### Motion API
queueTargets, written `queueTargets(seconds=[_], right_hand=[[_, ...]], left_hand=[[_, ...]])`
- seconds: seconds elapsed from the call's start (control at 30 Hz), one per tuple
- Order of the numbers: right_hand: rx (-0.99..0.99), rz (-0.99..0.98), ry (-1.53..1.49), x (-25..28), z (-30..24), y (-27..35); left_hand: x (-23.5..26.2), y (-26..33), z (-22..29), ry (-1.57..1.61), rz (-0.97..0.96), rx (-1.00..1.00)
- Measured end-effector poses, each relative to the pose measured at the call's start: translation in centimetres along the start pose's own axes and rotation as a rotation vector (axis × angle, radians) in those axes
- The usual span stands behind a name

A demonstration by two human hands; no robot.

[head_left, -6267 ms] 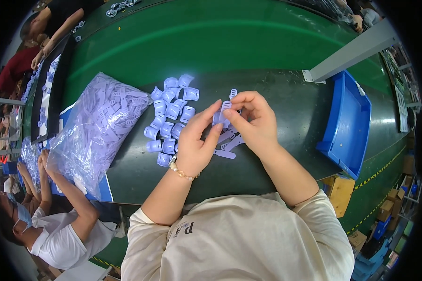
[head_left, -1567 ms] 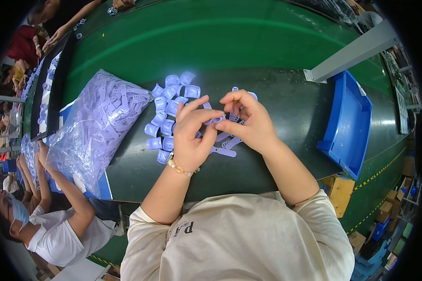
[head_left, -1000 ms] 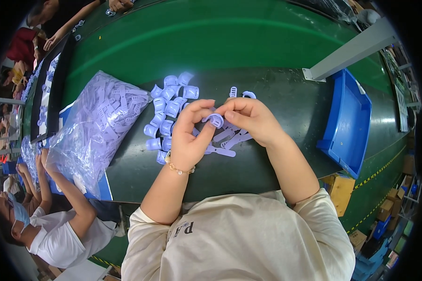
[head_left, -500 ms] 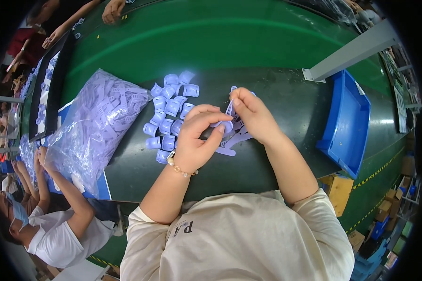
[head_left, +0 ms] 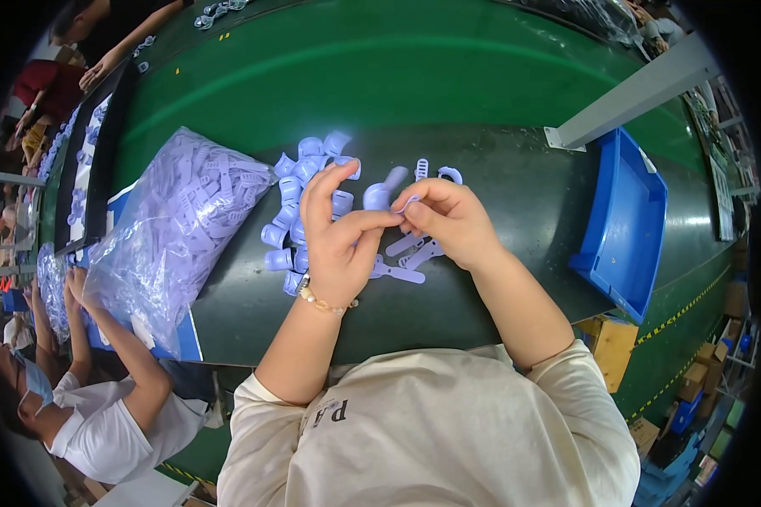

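Note:
My right hand pinches a small curled lavender plastic strap between thumb and fingertips. My left hand has its fingers spread, the index fingertip reaching the strap. Just beyond the fingers lies a rounded lavender piece with a tongue sticking up. A slotted strap and a curved piece lie past my right hand. Several flat lavender straps rest on the dark work surface under my hands, partly hidden. Left of my left hand is a cluster of curved lavender shells, partly covered by it.
A clear plastic bag full of lavender straps lies at the left. On the right stand a blue bin and a grey post. A green surface runs across the far side. Co-workers are at the left.
My left fingers have spread and lifted off the rounded piece, which now lies beyond my hands. My right hand has come slightly nearer with a curled strap in its pinch.

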State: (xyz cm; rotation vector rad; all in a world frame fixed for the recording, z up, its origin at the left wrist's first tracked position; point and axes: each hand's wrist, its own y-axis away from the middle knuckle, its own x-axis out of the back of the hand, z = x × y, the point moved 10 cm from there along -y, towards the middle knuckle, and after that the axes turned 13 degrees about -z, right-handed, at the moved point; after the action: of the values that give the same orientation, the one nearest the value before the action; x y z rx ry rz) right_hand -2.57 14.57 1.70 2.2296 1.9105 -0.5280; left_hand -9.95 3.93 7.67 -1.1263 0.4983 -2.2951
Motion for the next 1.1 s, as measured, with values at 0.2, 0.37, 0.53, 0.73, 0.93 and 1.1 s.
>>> queueTargets(seconds=[0.2, 0.37, 0.53, 0.73, 0.93, 1.1], right_hand=[[0.000, 0.312, 0.461, 2.1, -2.1, 1.3], [0.403, 0.229, 1.269, -2.3, -7.0, 1.4], [0.450, 0.252, 1.334, -2.9, -6.8, 1.7], [0.495, 0.264, 1.374, -3.2, -7.1, 1.6], [0.484, 0.238, 1.355, -3.3, -6.9, 1.5], [0.452, 0.225, 1.285, -3.1, -6.5, 1.7]], left_hand=[[0.0, -0.1, -0.6, 0.109, -0.009, 0.080], [-1.1, 1.2, -3.5, 0.581, 0.032, 0.248], [-4.3, 2.2, -4.9, 0.895, -0.129, 0.433], [-5.2, 2.9, -6.4, 1.203, -0.045, 0.666], [-5.6, 2.6, -6.1, 1.404, -0.046, 0.603], [-5.7, 2.5, -5.8, 1.441, -0.059, 0.630]])
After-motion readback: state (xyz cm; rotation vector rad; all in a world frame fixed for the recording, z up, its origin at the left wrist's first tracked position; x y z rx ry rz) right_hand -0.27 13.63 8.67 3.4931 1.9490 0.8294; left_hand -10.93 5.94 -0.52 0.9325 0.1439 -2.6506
